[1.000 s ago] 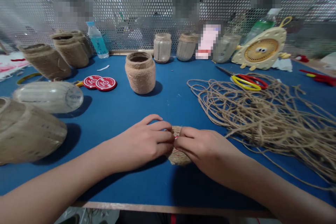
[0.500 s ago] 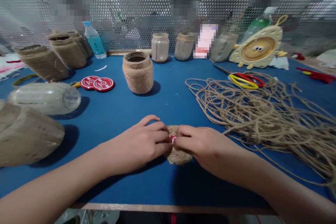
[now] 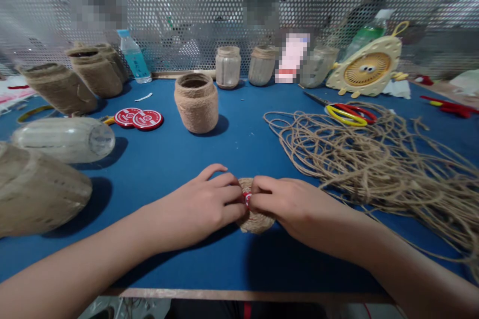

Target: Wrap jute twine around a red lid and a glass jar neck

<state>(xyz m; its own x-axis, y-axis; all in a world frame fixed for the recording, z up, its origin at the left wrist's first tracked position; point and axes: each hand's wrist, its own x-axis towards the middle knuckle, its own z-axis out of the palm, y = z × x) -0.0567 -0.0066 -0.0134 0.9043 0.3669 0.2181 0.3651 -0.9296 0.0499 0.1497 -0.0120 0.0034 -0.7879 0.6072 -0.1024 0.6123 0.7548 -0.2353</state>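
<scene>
Round, flat disc of coiled tan twine (image 3: 258, 223) lies on the blue tabletop (image 3: 239, 157), nearer the wearer than the upright, wide-mouthed jar wrapped in tan twine (image 3: 197, 109) and slightly to its right. A second ago only a sliver of red showed at the disc's middle; now a larger red patch with white marking (image 3: 247, 200) is visible between the fingers. Far left of the jar, nearest the wearer, a tan-coated glass jar (image 3: 45, 194) lies tipped, with a clear glass jar on its side (image 3: 63, 138) beyond it; two overlapping red-and-white round tins (image 3: 148, 120) sit closer to the jar's left. In front of the jar, the left hand (image 3: 211, 199) rests with fingers bent onto the disc, and right of it the right hand (image 3: 292, 204) has its fingers bunched at the red patch; both thumb tips are hidden, so I cannot tell whether either pinches. Right of the jar spreads a loose tan twine heap (image 3: 362, 172), unchanged, with red-and-yellow-handled scissors (image 3: 331, 109) at its far edge.
</scene>
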